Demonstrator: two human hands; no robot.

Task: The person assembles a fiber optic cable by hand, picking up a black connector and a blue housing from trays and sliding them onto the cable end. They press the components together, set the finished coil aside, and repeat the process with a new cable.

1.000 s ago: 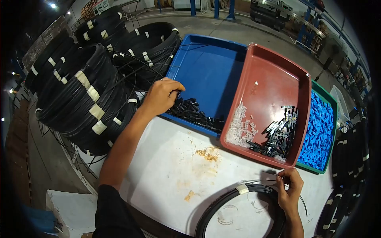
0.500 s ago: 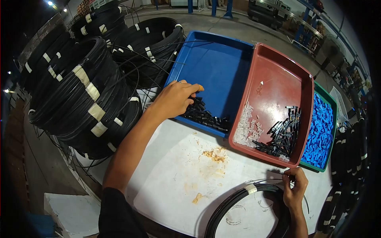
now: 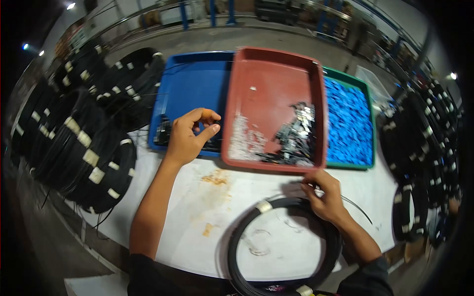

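Observation:
My left hand (image 3: 190, 137) is over the lower right part of the blue tray (image 3: 195, 89), thumb and index finger nearly together; something small and dark seems to be between them, too blurred to name. Black parts (image 3: 164, 130) lie in that tray beside the hand. My right hand (image 3: 323, 196) pinches the end of a thin black cable just below the red tray (image 3: 276, 66). The cable belongs to a black coil (image 3: 239, 229) with pale tape bands, lying on the white table (image 3: 185, 222); a loose length curves out to the right of the hand.
White pieces (image 3: 242, 140) and dark pieces (image 3: 298, 135) lie in the red tray. The green tray (image 3: 370, 123) holds many blue pieces (image 3: 348, 123). Large taped coils stand at left (image 3: 74, 148) and right (image 3: 410, 133). Yellowish scraps (image 3: 215, 178) lie on the table.
The view has swung right, so the trays appear further left. My left hand has moved right along the blue tray, rising off the black parts. My right hand still pinches the cable.

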